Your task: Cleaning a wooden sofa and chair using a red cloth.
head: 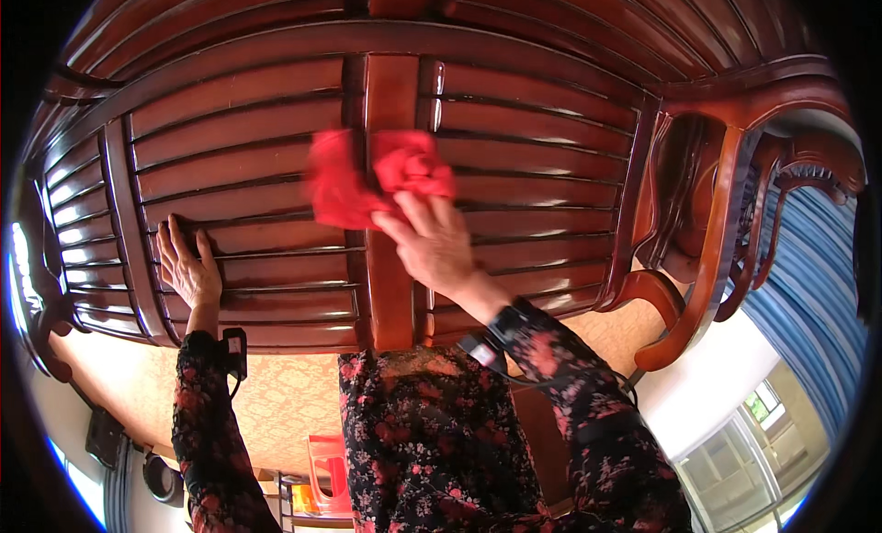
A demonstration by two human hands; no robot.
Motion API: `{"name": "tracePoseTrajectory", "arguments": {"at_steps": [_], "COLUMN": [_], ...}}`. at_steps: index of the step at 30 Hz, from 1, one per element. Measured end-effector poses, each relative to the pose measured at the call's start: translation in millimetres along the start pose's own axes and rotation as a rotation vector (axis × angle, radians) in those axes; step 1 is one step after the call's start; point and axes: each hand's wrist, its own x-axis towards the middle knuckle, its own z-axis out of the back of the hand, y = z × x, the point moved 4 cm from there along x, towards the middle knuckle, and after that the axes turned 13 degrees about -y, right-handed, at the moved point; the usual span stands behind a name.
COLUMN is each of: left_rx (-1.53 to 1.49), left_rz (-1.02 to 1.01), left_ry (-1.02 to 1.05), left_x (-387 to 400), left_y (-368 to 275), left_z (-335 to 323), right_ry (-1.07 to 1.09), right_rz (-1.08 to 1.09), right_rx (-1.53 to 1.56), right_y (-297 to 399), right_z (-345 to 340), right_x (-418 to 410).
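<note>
My right hand has hold of a red cloth and presses it against the centre upright of a slatted, dark-red lacquered wooden bench. The cloth is blurred and bunched at its right end, spreading over slats on both sides of the upright. Farther left, my left hand lies palm down on the slats beside a narrower cross rail. Its fingers are apart and nothing is in it. Light glints off the slats at the far left.
A curved wooden armrest borders the bench on the right. Beyond it hangs a blue striped curtain. Patterned tan flooring lies below the bench's near edge, with a red plastic stool farther down. A dark round object is at lower left.
</note>
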Motion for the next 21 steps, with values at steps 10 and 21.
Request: {"name": "tracePoseTrajectory", "arguments": {"at_steps": [10, 21], "left_rx": [-1.076, -3.058], "left_rz": [0.104, 0.887], "left_ry": [0.504, 1.318], "left_x": [-40.0, -74.4], "left_y": [-88.7, -254.7], "left_z": [109.9, 429.9], "right_ry": [-0.051, 0.028], "right_rz": [-0.363, -0.73], "right_rx": [-0.342, -0.525], "right_y": [-175.4, -123.1], "right_z": [98.4, 91.7], "right_x": [-105.8, -158.0]}}
